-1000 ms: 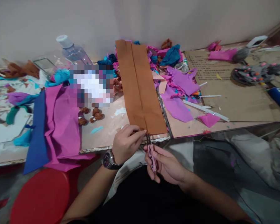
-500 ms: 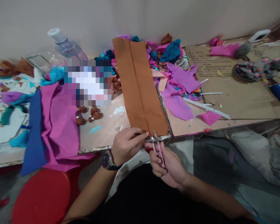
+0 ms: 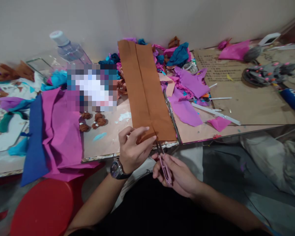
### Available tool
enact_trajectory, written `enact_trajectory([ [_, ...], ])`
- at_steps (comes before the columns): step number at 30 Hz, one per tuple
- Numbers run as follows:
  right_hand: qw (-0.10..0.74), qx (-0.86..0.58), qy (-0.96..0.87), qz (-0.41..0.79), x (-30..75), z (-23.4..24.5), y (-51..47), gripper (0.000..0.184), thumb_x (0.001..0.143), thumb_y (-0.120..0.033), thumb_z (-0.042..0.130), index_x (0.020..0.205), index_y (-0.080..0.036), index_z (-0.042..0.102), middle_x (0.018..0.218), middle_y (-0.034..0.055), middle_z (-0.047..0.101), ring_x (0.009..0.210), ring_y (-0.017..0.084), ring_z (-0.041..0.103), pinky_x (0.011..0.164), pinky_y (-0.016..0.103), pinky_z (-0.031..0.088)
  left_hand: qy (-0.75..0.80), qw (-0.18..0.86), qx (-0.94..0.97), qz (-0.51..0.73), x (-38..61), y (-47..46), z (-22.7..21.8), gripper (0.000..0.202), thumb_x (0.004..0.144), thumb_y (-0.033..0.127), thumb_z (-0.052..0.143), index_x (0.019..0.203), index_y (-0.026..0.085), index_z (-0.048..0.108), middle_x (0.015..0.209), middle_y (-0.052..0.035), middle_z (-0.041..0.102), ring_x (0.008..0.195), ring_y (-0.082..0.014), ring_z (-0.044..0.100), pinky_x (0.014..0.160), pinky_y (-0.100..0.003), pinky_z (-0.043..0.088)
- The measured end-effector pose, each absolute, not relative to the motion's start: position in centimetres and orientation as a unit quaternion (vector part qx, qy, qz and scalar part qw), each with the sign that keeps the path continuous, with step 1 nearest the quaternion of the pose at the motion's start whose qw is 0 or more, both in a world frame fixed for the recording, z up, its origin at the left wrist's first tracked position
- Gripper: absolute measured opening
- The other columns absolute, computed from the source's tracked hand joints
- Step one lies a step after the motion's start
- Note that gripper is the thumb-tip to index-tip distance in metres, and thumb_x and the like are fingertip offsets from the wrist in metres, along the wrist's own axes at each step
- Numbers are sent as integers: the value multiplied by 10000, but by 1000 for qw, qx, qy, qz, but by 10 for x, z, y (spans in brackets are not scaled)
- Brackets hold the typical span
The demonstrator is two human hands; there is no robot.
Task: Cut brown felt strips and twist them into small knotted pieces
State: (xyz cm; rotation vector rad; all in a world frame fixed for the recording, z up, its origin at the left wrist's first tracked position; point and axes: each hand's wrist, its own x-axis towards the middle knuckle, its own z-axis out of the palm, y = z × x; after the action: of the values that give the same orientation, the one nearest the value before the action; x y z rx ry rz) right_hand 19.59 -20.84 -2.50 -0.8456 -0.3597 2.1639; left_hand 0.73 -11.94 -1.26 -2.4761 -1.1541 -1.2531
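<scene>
A long brown crepe paper strip (image 3: 144, 88) with a centre crease lies on the board, running from the wall to the near edge. My left hand (image 3: 134, 149), with a wristwatch below it, pinches the strip's near end left of the crease. My right hand (image 3: 175, 173) grips small pink-handled scissors (image 3: 163, 160). Their blades point up at the strip's near edge, right at the crease.
Pink and blue paper sheets (image 3: 56, 131) drape over the left edge above a red stool (image 3: 41, 208). A plastic bottle (image 3: 68, 49) stands at the back left. Purple and teal scraps (image 3: 184, 85) pile right of the strip. Cardboard (image 3: 245, 98) holds white sticks and a grey tool.
The scissors dropped away to the right half a second ago and are back with blades at the crease. My left fingers have spread out over the strip's end.
</scene>
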Motion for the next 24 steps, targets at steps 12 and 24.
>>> enact_trajectory([
  [12, 373, -276, -154, 872, 193, -27, -198, 425, 1003, -584, 639, 1082, -176, 548, 784, 46, 754, 574, 130, 670, 431, 211, 578, -358, 12, -850, -387, 3, -118, -14, 262, 842, 161, 837, 1073, 269, 777, 1076, -8, 811, 1181, -271, 633, 988, -476, 478],
  [24, 389, -275, -152, 866, 190, -24, -192, 405, 991, -572, 661, 1027, -188, 539, 650, -37, 635, 524, 115, 612, 359, 171, 514, -336, -20, -862, -380, 1, -119, -20, 327, 816, 140, 852, 1111, 253, 765, 1062, -5, 810, 1105, -254, 624, 948, -449, 542],
])
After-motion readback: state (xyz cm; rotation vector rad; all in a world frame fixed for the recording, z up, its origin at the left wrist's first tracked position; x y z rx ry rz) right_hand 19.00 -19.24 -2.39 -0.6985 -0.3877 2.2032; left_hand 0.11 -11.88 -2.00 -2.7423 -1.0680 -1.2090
